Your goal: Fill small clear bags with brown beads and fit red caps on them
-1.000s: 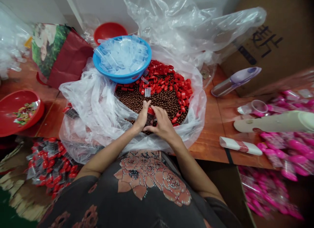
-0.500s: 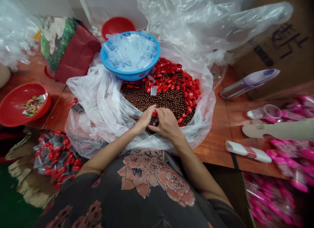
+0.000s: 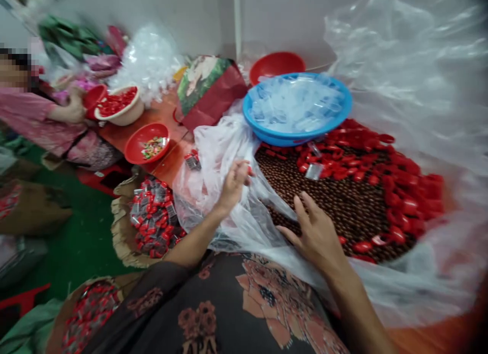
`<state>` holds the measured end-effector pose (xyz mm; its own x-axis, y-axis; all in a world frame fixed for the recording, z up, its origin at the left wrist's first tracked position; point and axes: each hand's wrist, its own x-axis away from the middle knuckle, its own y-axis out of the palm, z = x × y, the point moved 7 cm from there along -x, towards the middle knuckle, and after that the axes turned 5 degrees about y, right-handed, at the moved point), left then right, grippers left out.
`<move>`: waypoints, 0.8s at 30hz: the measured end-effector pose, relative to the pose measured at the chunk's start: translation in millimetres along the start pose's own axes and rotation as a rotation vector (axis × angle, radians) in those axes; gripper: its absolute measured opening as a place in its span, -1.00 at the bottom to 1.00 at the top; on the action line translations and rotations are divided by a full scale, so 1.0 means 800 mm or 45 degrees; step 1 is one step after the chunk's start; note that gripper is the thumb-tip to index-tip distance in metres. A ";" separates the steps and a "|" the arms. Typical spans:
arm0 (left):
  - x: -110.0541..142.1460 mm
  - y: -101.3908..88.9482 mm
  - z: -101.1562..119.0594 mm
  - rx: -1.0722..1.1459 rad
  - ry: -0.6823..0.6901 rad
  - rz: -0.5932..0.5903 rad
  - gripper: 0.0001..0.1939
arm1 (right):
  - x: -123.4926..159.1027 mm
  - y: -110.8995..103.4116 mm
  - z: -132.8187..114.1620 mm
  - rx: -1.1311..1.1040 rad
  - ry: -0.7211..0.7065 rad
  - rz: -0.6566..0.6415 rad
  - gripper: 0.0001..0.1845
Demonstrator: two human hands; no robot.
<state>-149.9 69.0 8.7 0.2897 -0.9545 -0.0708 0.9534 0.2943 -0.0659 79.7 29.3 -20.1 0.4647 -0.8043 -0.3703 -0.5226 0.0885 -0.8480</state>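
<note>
My left hand [image 3: 233, 186] is raised over the bunched white plastic bag [image 3: 221, 145], its fingers curled round a small red-capped container [image 3: 250, 171]. Only a bit of red shows past the fingers; the rest is hidden. Over the near left edge of a heap of small brown balls [image 3: 343, 206], my right hand [image 3: 316, 232] is open with fingers spread and nothing in it. Red caps [image 3: 409, 206] lie along the far and right sides of the heap. One clear empty container [image 3: 314, 171] rests on the balls.
Behind the heap stands a blue basin [image 3: 297, 139] of clear containers. A red bowl [image 3: 147, 158] holds small colourful pieces. At lower left, a sack [image 3: 120, 242] contains filled red-capped containers. A co-worker [image 3: 57, 120] sits at far left by a white bowl [image 3: 122, 117] of red pieces.
The view has swung left, bringing the co-worker in. My hands, together on the red-capped container before, have parted: the left moved leftward with it, and the right let go and opened.
</note>
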 end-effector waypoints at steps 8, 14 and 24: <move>-0.091 -0.246 -0.002 -0.835 0.037 0.615 -0.73 | 0.034 0.013 0.023 -0.076 0.058 0.031 -0.49; -0.108 -0.135 0.055 -0.821 0.507 0.483 -0.77 | 0.025 -0.007 0.042 0.009 0.238 0.110 -0.62; -0.082 0.262 -0.027 -1.232 0.399 -0.824 -0.61 | 0.038 -0.007 0.074 0.075 0.491 -0.086 -0.69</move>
<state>29.0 194.5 -21.8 -0.3795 -0.9249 0.0212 0.4181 -0.1919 -0.8879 138.7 38.7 -49.3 0.1885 -0.9701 -0.1529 -0.4529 0.0523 -0.8900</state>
